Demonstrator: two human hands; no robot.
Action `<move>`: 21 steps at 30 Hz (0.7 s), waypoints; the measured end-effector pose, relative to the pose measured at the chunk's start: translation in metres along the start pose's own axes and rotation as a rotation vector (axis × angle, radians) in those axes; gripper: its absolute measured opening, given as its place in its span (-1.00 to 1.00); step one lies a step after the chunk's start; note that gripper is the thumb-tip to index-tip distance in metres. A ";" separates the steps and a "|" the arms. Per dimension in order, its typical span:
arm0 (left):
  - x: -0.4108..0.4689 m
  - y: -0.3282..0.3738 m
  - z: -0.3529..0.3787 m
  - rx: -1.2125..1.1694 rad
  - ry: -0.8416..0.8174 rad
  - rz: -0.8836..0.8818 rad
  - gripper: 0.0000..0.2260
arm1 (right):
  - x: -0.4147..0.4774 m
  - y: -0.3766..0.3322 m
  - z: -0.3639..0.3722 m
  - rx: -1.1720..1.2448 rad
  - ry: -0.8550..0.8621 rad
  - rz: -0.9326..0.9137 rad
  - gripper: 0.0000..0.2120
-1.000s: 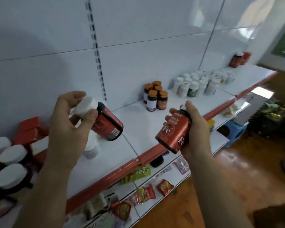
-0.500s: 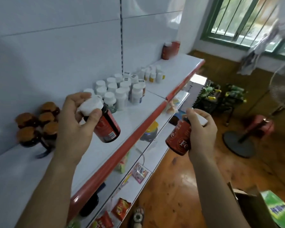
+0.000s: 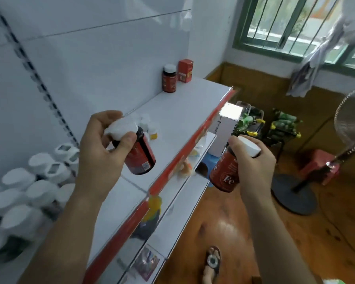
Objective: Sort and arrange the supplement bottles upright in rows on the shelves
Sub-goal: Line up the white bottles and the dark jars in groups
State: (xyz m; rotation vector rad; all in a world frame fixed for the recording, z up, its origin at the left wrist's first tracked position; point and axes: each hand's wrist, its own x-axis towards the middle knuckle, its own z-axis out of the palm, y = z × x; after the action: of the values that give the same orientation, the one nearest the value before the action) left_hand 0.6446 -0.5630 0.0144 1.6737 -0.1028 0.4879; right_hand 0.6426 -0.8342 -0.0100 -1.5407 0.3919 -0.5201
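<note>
My left hand [image 3: 98, 148] grips a red bottle [image 3: 140, 155] by its white cap, holding it tilted above the top shelf [image 3: 178, 124]. My right hand [image 3: 252, 162] grips a second red Fe bottle [image 3: 224, 174] near its white cap, out in front of the shelf edge, over the floor. A third red Fe bottle [image 3: 169, 81] stands upright at the far end of the shelf beside a red box [image 3: 185, 70]. Several white-capped bottles [image 3: 37, 181] stand in rows at the left.
The shelf has a red front edge [image 3: 184, 154], and lower shelves [image 3: 182, 203] beneath it hold packets. A standing fan [image 3: 348, 128], a red stool [image 3: 320, 167] and green crates [image 3: 283, 124] are on the wooden floor at the right. A sandalled foot [image 3: 212, 263] shows below.
The view has swung right along the shelf; the orange-capped bottles have left view and the far Fe bottle and box are now closer. Both hands still hold their red bottles.
</note>
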 end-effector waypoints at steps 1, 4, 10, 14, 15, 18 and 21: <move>0.010 -0.008 0.019 0.005 -0.002 -0.012 -0.66 | 0.026 0.005 0.001 -0.009 -0.024 0.003 -0.81; 0.043 -0.029 0.076 0.060 0.044 -0.037 -0.66 | 0.106 0.017 0.006 -0.024 -0.117 0.008 -0.80; 0.113 -0.050 0.166 0.127 0.197 -0.122 -0.67 | 0.262 0.013 0.027 -0.142 -0.348 -0.056 -0.77; 0.155 -0.070 0.209 0.181 0.254 -0.144 -0.65 | 0.346 0.017 0.066 -0.290 -0.441 -0.159 -0.54; 0.166 -0.077 0.218 0.191 0.264 -0.155 -0.65 | 0.363 0.019 0.075 -0.318 -0.464 -0.188 -0.55; 0.201 -0.099 0.245 0.222 0.288 -0.174 -0.65 | 0.409 0.026 0.101 -0.410 -0.545 -0.262 -0.57; 0.239 -0.125 0.268 0.258 0.299 -0.170 -0.63 | 0.447 0.040 0.125 -0.529 -0.572 -0.339 -0.44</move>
State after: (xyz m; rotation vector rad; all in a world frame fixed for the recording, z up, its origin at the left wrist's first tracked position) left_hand 0.9725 -0.7495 -0.0343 1.8213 0.3310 0.6362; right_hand 1.0861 -0.9758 -0.0123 -2.1988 -0.1998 -0.2133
